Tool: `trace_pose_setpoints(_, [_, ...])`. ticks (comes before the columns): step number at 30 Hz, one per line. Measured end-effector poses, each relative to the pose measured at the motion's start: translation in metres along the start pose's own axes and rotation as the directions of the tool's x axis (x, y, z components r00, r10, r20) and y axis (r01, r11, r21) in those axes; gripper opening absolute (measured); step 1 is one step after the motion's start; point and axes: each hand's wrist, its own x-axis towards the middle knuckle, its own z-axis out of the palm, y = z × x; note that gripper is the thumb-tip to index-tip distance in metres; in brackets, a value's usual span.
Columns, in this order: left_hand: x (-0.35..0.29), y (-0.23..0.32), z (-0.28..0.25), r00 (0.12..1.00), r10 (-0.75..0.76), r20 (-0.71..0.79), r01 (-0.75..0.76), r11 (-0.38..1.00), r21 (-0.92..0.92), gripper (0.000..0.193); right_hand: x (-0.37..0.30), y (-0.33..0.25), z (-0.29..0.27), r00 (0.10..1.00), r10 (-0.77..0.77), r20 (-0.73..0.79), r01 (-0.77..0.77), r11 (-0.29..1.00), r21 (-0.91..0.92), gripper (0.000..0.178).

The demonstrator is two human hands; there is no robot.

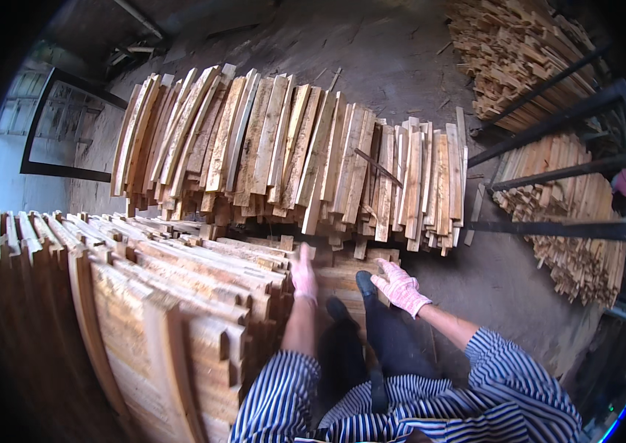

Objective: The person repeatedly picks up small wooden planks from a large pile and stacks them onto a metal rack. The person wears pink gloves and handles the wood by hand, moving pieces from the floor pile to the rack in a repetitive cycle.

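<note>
Striped sleeves [475, 391] are seen at the bottom centre of the frame, and from them two gloved hands are stretched forward. Left hand [303, 275] is laid flat, fingers together and a little blurred, on the end of the near stack of wooden slats [180, 295] that fills the lower left. Right hand [400, 286] is held open just right of centre, fingers loosely spread, with nothing gripped; whether it touches the short boards [342, 277] below it cannot be told. Dark shoes [364, 284] are seen between the two hands, on those boards or the floor beside them.

The slats are judged stiff and fairly light one by one, rough-sawn and splintery, so gloves are warranted; a slat is best taken near its end or at mid-length, from the top layer, where the edges are exposed.

Beyond the hands, a second, larger pile of slats [291, 155] is spread fan-wise across the centre, close enough that little standing room is left. To the right, a dark metal frame [564, 170] is set across further slat heaps [571, 221], and the way there is barred by it. Dusty floor [387, 59] is seen at the top, with another heap [512, 52] at upper right.
</note>
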Motion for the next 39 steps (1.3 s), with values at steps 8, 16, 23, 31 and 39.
trace_pose_setpoints(8, [0.266, -0.003, 0.005, 0.977, -0.100, -0.187, 0.094, 0.995, -0.043, 0.104, 0.158, 0.073, 0.056, 0.999, 0.043, -0.011, -0.042, 0.997, 0.066, 0.071])
trace_pose_setpoints(16, [0.332, -0.048, -0.003, 0.941, 0.338, -0.025, -0.336, 0.939, 0.072, 0.059, 0.347, -0.005, 0.099, 0.971, -0.160, -0.176, 0.216, 0.903, 0.371, 0.092])
trace_pose_setpoints(23, [0.219, -0.020, 0.101, 0.935, 0.015, -0.354, -0.106, 0.966, -0.238, 0.088, 0.397, -0.055, 0.091, 0.981, 0.192, -0.012, -0.112, 0.623, 0.774, 0.119])
trace_pose_setpoints(31, [0.188, -0.031, 0.164, 0.995, -0.023, 0.095, -0.046, 0.748, 0.662, 0.075, 0.394, 0.062, 0.019, 0.966, 0.221, 0.137, -0.241, 0.569, 0.786, 0.150])
trace_pose_setpoints(39, [0.229, -0.020, 0.185, 0.956, -0.178, 0.233, 0.081, 0.924, 0.373, 0.069, 0.411, 0.130, 0.047, 0.976, -0.159, 0.148, -0.064, 0.443, 0.894, 0.089])
